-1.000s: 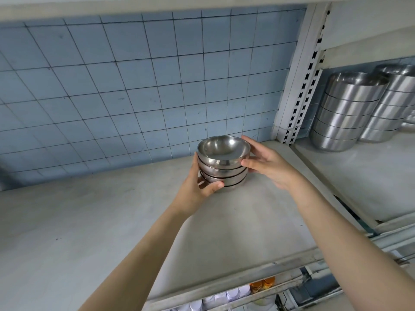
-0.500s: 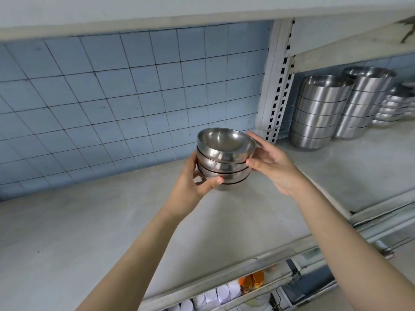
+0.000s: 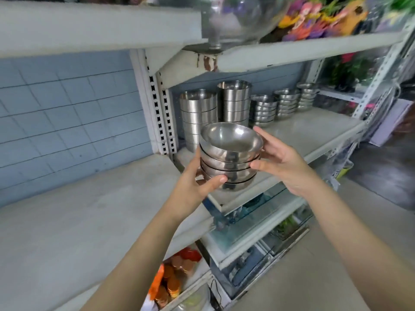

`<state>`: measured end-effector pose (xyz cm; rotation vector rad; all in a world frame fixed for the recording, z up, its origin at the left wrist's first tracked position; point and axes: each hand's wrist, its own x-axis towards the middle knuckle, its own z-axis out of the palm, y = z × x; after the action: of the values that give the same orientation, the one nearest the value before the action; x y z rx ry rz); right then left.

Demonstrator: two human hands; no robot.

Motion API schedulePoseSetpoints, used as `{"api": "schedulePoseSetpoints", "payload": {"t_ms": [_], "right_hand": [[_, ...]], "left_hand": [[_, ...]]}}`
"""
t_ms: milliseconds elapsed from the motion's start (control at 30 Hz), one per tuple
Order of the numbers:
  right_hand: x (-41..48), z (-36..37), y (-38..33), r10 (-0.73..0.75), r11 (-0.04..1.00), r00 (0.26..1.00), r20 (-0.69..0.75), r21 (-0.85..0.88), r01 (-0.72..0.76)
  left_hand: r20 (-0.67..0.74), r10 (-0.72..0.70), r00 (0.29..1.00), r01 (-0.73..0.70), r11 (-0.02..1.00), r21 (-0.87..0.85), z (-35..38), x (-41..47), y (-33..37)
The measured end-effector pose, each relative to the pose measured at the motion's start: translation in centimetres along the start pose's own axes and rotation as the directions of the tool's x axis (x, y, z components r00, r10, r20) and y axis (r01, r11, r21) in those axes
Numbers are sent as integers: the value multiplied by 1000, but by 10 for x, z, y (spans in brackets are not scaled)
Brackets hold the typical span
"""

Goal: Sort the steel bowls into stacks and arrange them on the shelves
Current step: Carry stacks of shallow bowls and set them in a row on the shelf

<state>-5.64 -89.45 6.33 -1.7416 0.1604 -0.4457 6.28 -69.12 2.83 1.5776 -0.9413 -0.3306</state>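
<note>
A stack of several small steel bowls [image 3: 230, 158] is held up in the air between both hands, in front of the shelf upright. My left hand [image 3: 193, 187] grips its lower left side, thumb across the bottom bowls. My right hand [image 3: 280, 162] grips the right side, fingers on the rims. On the right shelf [image 3: 314, 131] stand two tall stacks of larger steel bowls [image 3: 197, 113] [image 3: 234, 104] and three lower stacks of small bowls [image 3: 265, 108] [image 3: 286, 104] [image 3: 306, 96]. The held stack hides the foot of the tall stacks.
A wide grey shelf board [image 3: 78, 221] lies at the left before a blue tiled wall [image 3: 67, 120]. A white slotted upright [image 3: 159, 108] divides the two bays. A glass bowl [image 3: 233, 16] and colourful items sit on the shelf above. Lower shelves hold packaged goods [image 3: 173, 279].
Both hands have carried the bowl stack to the right, from over the left shelf to in front of the right bay. The view has turned right, showing more stacks.
</note>
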Motion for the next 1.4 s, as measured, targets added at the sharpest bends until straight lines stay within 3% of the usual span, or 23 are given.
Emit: {"api": "schedulePoseSetpoints", "payload": {"t_ms": [333, 900, 1067, 1400], "right_hand": [[-26, -172, 34, 35, 998, 995, -96, -56, -41], [111, -396, 125, 136, 985, 961, -241, -70, -157], [166, -474, 166, 172, 978, 968, -185, -87, -190], [294, -626, 241, 163, 983, 979, 119, -99, -152]], "left_hand": [[68, -11, 998, 14, 999, -44, 163, 78, 1], [188, -56, 981, 77, 991, -107, 319, 335, -66], [185, -160, 970, 188, 972, -144, 374, 410, -98], [-60, -249, 967, 238, 960, -144, 487, 518, -125]]}}
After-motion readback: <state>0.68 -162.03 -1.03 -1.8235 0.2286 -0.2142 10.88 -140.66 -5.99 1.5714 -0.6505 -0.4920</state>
